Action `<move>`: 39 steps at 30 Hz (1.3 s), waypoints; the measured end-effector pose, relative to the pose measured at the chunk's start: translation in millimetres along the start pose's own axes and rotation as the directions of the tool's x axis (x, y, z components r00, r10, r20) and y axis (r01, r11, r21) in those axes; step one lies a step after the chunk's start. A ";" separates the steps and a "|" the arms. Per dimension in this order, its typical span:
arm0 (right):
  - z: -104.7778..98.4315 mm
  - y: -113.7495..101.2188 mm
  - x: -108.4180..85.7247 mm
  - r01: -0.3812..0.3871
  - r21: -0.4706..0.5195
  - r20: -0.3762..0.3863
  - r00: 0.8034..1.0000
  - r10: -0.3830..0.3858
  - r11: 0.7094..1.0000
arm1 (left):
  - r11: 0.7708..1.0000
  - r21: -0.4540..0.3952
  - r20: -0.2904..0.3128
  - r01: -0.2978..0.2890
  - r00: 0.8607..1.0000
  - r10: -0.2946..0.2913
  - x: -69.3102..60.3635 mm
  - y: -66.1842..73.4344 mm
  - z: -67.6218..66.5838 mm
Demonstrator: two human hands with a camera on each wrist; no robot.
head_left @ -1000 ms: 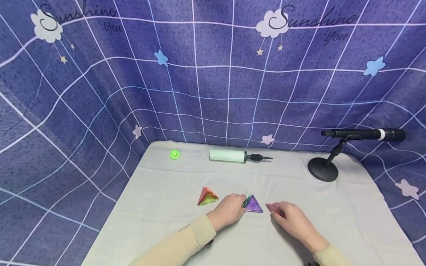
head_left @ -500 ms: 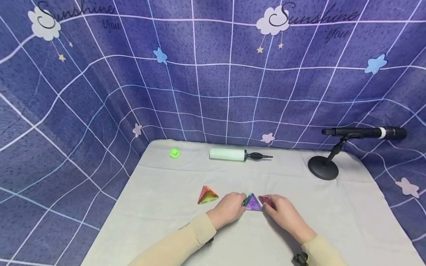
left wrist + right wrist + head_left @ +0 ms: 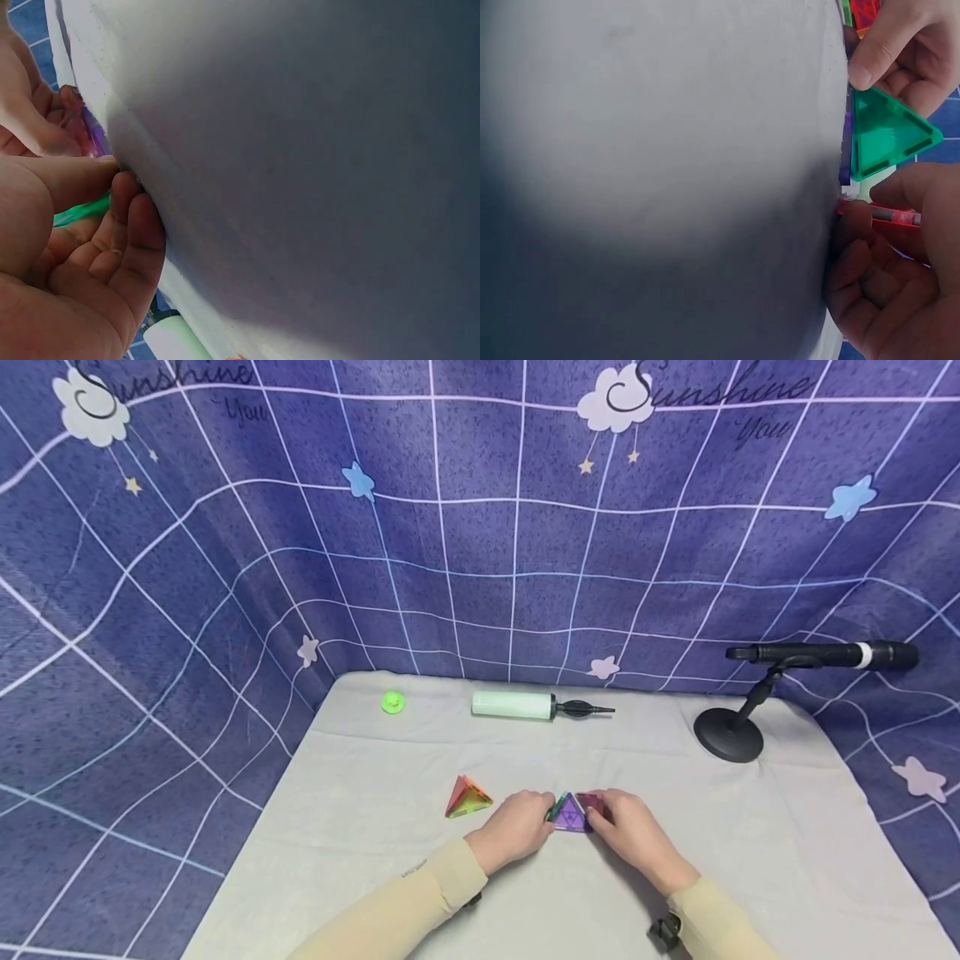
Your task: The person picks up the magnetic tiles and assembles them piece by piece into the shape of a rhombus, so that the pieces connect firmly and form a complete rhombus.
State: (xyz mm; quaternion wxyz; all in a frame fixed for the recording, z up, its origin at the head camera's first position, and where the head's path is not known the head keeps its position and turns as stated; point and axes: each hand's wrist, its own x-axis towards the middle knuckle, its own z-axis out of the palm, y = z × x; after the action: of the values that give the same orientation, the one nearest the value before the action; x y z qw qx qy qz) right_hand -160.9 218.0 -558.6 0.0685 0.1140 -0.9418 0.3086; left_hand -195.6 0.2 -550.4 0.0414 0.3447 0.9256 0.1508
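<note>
Between the two hands a purple triangular magnetic tile (image 3: 570, 815) lies on the cloth. My left hand (image 3: 517, 831) pinches a green triangular tile (image 3: 892, 135), which stands up along the purple tile's left side. From the right, my right hand (image 3: 637, 833) pinches a pink-red triangular tile (image 3: 592, 802) against or very near the purple tile's right edge; whether they touch I cannot tell. The right wrist view shows the pink-red tile edge-on between thumb and fingers. Left of the left hand stands a small pyramid of red, orange and yellow-green tiles (image 3: 468, 798).
At the back of the cloth-covered table (image 3: 360, 760) lie a green duck toy (image 3: 393, 702) and a pale green hand pump (image 3: 513, 705) with a black nozzle. A black microphone on a round-based stand (image 3: 729, 735) is at the back right. Purple grid curtains surround the table.
My right hand has moved left with the pink-red tile, bringing it up to the purple tile. The left hand has kept its place with the green tile.
</note>
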 end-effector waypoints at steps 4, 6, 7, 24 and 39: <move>2.1 -2.1 3.4 -0.008 -0.016 0.009 1.000 0.008 1.000 | 1.000 0.005 -0.004 -0.002 1.000 0.002 0.9 0.0 0.1; 3.4 -3.2 4.5 -0.014 -0.023 0.015 1.000 0.014 1.000 | 1.000 0.010 -0.006 -0.005 1.000 0.005 0.8 0.2 0.2; 4.0 -3.7 4.8 -0.016 -0.027 0.016 1.000 0.016 1.000 | 1.000 0.014 -0.007 -0.006 1.000 0.006 0.7 0.2 0.4; 6.2 -13.3 -1.2 0.038 -0.092 -0.031 0.999 -0.041 0.995 | 1.000 -0.012 -0.013 -0.019 1.000 0.019 0.5 0.0 -0.9; 6.5 -12.4 -2.4 0.141 -0.152 -0.046 0.988 -0.150 0.978 | 0.981 0.173 -0.066 -0.086 0.993 0.098 -2.9 6.1 0.9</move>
State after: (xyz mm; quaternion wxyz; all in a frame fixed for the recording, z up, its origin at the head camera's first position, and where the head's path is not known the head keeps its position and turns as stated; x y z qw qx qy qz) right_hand -155.7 204.8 -557.2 0.1260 0.1684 -0.9490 0.2348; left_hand -189.4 3.0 -549.5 -0.0296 0.3835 0.9191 0.0860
